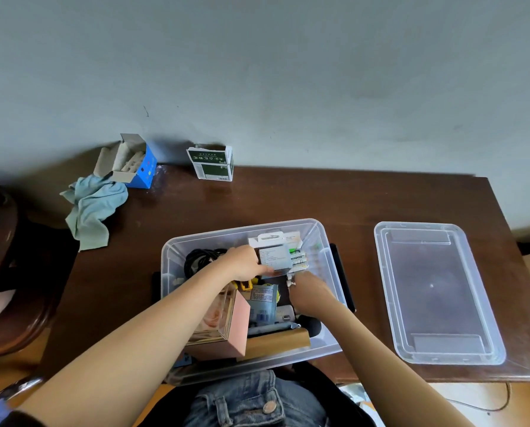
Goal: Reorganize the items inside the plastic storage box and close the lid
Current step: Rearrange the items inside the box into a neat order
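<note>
The clear storage box (325, 238) sits at the near edge of the brown table (257, 198), overhanging toward the person's lap, with both hands working inside it. The left hand (242, 263) grasps a small grey-white packet (273, 257) by its near edge, thumb and fingers pinched on it, at the twelve o'clock end of the box. The right hand (306, 286) reaches in just beside it, at about two o'clock from the box centre; its fingers point down among small white items, and I cannot tell whether it holds anything. A coil of black cable (199, 258) lies at ten o'clock in the box, a pink carton (226, 325) stands at seven o'clock, and a blue-grey pouch (262, 303) lies near the middle. The lid (436, 291) rests apart on the table at three o'clock, not yet fitted. A blue carton (134, 164), a green carton (211, 163) and a pale cloth (94, 208) lie at the far side, at eleven o'clock. Risks noted: the tall pink carton and upright packets appear to stand near rim height and could stop the lid seating; the overhanging box could tip toward the lap if pressed on its near end.
</note>
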Demonstrator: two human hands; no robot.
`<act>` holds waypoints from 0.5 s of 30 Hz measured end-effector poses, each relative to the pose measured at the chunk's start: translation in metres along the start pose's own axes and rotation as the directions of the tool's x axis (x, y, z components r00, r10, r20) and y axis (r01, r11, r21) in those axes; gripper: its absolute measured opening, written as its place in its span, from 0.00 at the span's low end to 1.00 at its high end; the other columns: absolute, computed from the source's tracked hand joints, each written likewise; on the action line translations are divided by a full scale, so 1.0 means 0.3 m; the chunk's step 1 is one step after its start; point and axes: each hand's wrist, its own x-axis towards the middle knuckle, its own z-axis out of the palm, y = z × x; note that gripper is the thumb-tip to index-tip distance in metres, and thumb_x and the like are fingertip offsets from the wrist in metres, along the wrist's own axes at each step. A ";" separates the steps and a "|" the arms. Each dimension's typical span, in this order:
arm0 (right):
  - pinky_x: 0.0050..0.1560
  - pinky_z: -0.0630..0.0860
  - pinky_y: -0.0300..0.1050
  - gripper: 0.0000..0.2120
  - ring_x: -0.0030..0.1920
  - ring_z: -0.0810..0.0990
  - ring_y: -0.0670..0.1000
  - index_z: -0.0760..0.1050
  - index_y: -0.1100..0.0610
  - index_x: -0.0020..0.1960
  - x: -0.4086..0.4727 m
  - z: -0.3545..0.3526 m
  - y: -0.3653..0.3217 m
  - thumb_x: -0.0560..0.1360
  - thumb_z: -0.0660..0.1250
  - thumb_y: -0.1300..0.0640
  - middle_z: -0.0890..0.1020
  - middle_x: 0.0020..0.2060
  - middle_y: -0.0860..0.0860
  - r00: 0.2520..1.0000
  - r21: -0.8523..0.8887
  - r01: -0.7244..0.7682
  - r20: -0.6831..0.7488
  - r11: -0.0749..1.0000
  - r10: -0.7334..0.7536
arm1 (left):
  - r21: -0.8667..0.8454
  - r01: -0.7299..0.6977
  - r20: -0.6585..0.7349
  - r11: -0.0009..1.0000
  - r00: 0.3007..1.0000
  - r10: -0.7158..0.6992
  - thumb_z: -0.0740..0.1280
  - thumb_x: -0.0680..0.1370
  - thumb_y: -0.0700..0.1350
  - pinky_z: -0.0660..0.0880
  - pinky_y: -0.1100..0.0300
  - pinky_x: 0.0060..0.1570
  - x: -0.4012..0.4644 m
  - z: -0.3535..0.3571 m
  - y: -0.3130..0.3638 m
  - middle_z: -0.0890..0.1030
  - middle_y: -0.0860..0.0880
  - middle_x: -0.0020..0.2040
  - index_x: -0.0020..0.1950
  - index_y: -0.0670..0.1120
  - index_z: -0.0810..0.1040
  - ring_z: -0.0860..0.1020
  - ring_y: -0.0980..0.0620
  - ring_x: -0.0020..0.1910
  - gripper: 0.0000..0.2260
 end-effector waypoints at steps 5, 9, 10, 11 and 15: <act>0.32 0.64 0.42 0.14 0.40 0.70 0.54 0.64 0.57 0.34 -0.032 0.005 0.009 0.78 0.53 0.61 0.72 0.35 0.53 0.998 -0.080 0.021 0.054 0.997 -0.016 | -0.007 -0.030 0.068 1.000 0.997 0.030 0.63 0.80 0.52 0.71 0.60 0.40 -0.003 -0.006 0.003 0.80 0.45 0.56 0.64 0.44 0.77 0.78 0.43 0.52 0.17; 0.33 0.65 0.43 0.16 0.37 0.70 0.54 0.68 0.58 0.34 -0.052 0.012 0.023 0.79 0.52 0.61 0.73 0.34 0.54 0.998 -0.047 0.029 0.065 0.998 -0.026 | -0.092 -0.037 0.051 0.995 0.998 0.042 0.63 0.79 0.56 0.66 0.60 0.31 -0.069 -0.047 -0.033 0.66 0.48 0.30 0.38 0.43 0.78 0.66 0.52 0.32 0.18; 0.36 0.69 0.43 0.15 0.39 0.73 0.54 0.73 0.59 0.37 -0.054 0.013 0.028 0.78 0.53 0.60 0.76 0.37 0.55 0.997 -0.023 0.030 0.067 0.999 -0.029 | -0.082 -0.055 0.033 0.995 0.998 0.058 0.62 0.79 0.56 0.70 0.57 0.37 -0.090 -0.059 -0.051 0.74 0.47 0.35 0.44 0.43 0.81 0.72 0.50 0.35 0.18; 0.42 0.73 0.45 0.15 0.43 0.76 0.55 0.78 0.61 0.44 -0.055 0.012 0.027 0.78 0.53 0.60 0.80 0.42 0.57 0.997 -0.007 0.032 0.076 0.999 -0.031 | -0.074 -0.078 -0.004 0.994 0.997 0.078 0.62 0.79 0.57 0.74 0.56 0.45 -0.119 -0.069 -0.073 0.80 0.49 0.45 0.51 0.45 0.82 0.78 0.50 0.43 0.17; 0.58 0.75 0.54 0.17 0.57 0.77 0.60 0.76 0.66 0.59 -0.049 0.010 0.007 0.79 0.54 0.60 0.80 0.56 0.61 0.991 0.018 0.053 0.125 0.998 -0.054 | -0.101 -0.111 0.050 0.989 0.992 0.117 0.63 0.72 0.66 0.75 0.59 0.57 -0.273 -0.100 -0.138 0.78 0.60 0.58 0.61 0.55 0.77 0.76 0.61 0.55 0.23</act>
